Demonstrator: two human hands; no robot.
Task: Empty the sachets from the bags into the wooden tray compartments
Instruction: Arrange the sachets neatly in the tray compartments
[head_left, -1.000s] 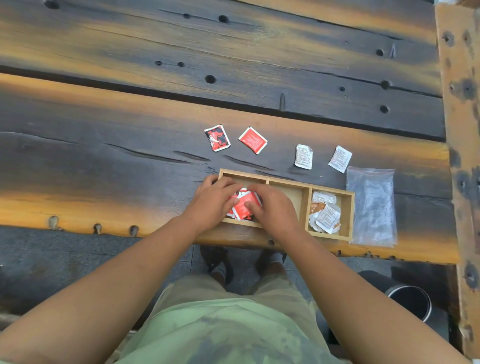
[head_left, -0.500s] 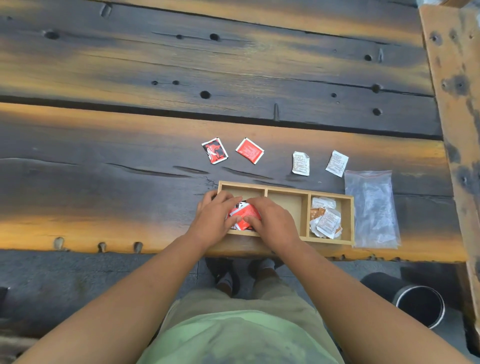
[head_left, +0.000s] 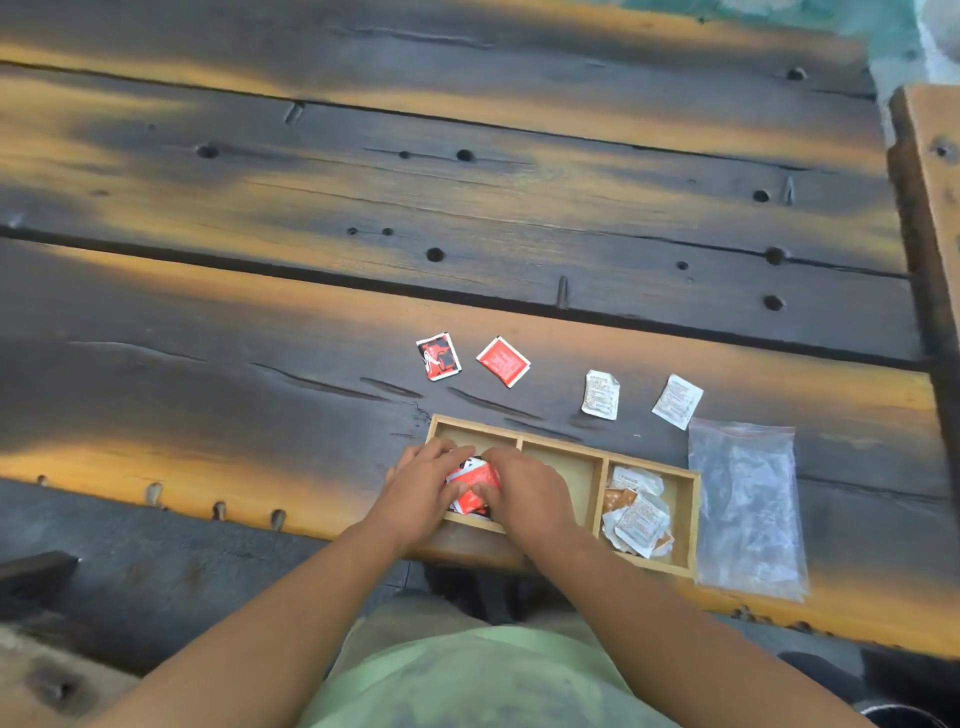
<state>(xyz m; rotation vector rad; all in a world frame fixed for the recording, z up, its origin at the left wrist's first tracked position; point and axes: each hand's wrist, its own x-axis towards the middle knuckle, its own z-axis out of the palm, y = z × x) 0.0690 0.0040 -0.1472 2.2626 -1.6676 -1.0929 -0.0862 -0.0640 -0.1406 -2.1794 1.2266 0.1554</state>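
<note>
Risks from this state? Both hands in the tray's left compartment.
Tray sits at the table's near edge; pressing from left hand and right hand might tip it off. Red sachets bunched between the fingers may spill into the middle compartment. Four sachets, e.g., lie outside, easily forgotten.

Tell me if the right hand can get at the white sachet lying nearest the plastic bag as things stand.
Probably yes, once freed. The right hand is busy on the red sachets in the tray; the white sachet lies flat beyond the tray on bare table, nothing covering it.
</note>
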